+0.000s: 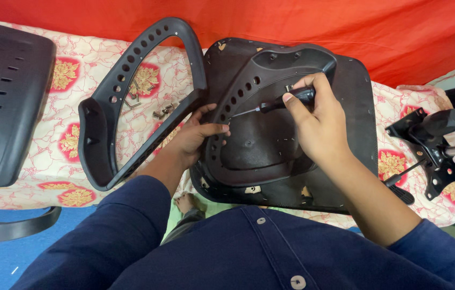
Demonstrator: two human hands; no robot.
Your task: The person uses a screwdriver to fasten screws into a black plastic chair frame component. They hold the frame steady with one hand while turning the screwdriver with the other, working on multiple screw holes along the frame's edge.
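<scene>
- Your right hand point(319, 126) is closed around the black handle of a screwdriver point(281, 102); its thin shaft runs out past your thumb toward your left fingertips.
- Your left hand point(192, 137) grips the edge of the upturned chair seat point(270, 156), thumb on top, fingers curled partly under it.
- The seat's underside lies directly beneath both sets of fingers, with one armrest loop fixed on it under your right palm.
- A loose black armrest point(131, 102) lies just beyond your left fingers, on the patterned bedsheet point(50, 161).
- Small screws point(160, 111) sit inside that loop, near your left fingertips.
- The chair's tilt mechanism point(431, 139) lies well apart from your right fingers.
</scene>
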